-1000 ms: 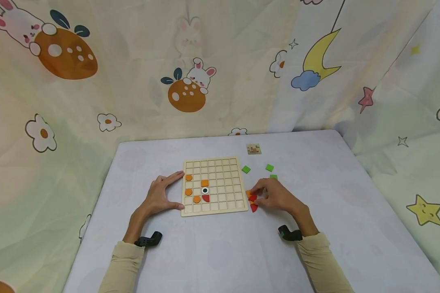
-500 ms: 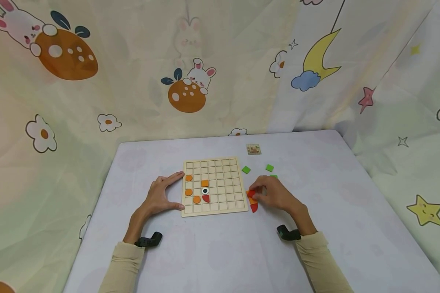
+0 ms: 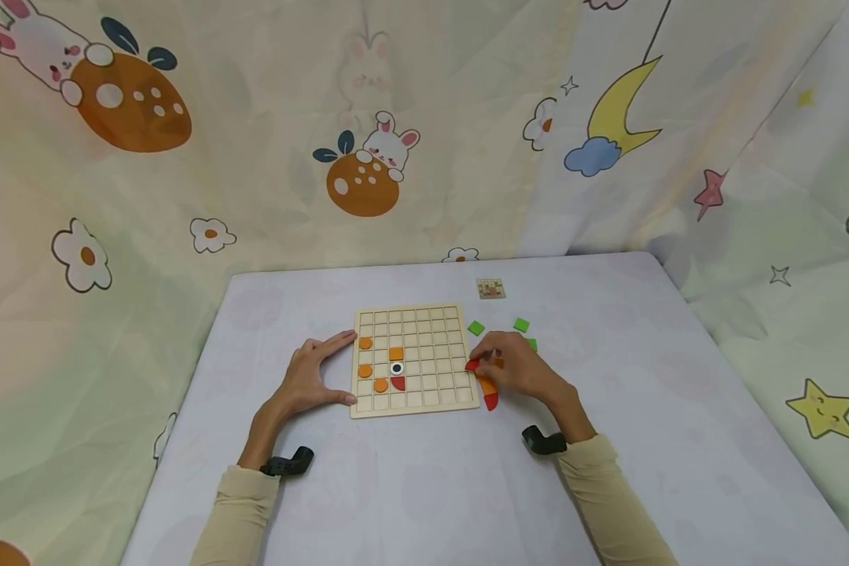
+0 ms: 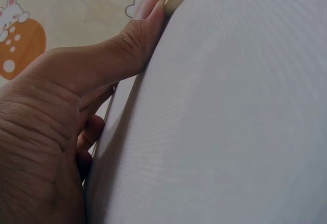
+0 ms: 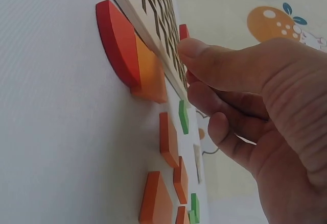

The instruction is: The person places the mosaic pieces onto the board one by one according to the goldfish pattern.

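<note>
A light wooden grid board (image 3: 435,346) lies on the white table. Spread wide, my left hand (image 3: 303,381) touches its left edge with thumb and index finger; the left wrist view shows the thumb (image 4: 145,25) at that edge. On the board sit orange round pieces (image 3: 365,343), an orange square (image 3: 396,354), a white piece with a black dot (image 3: 397,368) and a red quarter-round piece (image 3: 398,384). Over the board's right edge, my right hand (image 3: 525,368) pinches a small red piece (image 5: 184,31) between thumb and fingers. Its full shape is partly hidden.
Beside the board's right edge lie another red piece (image 5: 115,43) and an orange piece (image 5: 150,76). Several orange pieces (image 5: 168,140) lie under the right hand. Green squares (image 3: 475,328) lie farther back, with a small patterned card (image 3: 491,288) behind them.
My right hand has gathered a red piece from the loose pieces and carried it up and left to the board's right edge. The left hand has stayed in place.
</note>
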`<state>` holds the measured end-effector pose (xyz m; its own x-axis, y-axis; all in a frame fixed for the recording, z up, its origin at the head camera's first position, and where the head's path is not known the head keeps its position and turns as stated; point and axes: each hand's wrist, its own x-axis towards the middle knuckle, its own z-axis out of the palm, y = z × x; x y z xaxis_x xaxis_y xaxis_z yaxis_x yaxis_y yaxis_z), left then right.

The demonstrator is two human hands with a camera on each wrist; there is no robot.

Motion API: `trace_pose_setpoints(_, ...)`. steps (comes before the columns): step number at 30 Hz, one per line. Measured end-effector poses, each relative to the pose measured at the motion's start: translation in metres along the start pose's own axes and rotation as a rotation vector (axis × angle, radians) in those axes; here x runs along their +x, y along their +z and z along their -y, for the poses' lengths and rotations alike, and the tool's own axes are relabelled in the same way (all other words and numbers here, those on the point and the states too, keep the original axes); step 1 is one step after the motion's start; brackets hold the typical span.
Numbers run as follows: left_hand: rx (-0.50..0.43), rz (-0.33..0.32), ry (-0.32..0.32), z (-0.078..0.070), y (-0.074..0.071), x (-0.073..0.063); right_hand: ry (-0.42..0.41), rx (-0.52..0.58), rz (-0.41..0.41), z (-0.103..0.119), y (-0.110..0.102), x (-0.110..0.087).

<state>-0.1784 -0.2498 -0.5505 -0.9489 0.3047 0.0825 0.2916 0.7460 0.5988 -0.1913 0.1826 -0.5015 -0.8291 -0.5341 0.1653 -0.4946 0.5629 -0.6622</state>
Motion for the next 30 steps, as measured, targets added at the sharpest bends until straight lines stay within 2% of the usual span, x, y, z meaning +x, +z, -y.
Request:
trace_pose_setpoints(5,0.011,0.0,0.006,-0.001,-0.001,0.002,-0.002,0.002,0.025,0.001,0.001,0.007)
trace_pose_setpoints(14,0.001,-0.004,0.012,0.0,0.0,0.002,0.052,0.002,0.054,0.005,0.001,0.02)
trace_pose_setpoints(23,0.012,-0.002,0.001,0.0,0.0,0.0,-0.008,0.059,0.071,0.005,0.009,0.037)
trace_pose_setpoints(30,0.007,-0.004,0.001,-0.001,0.0,-0.001,-0.036,0.043,0.084,0.007,0.012,0.052)
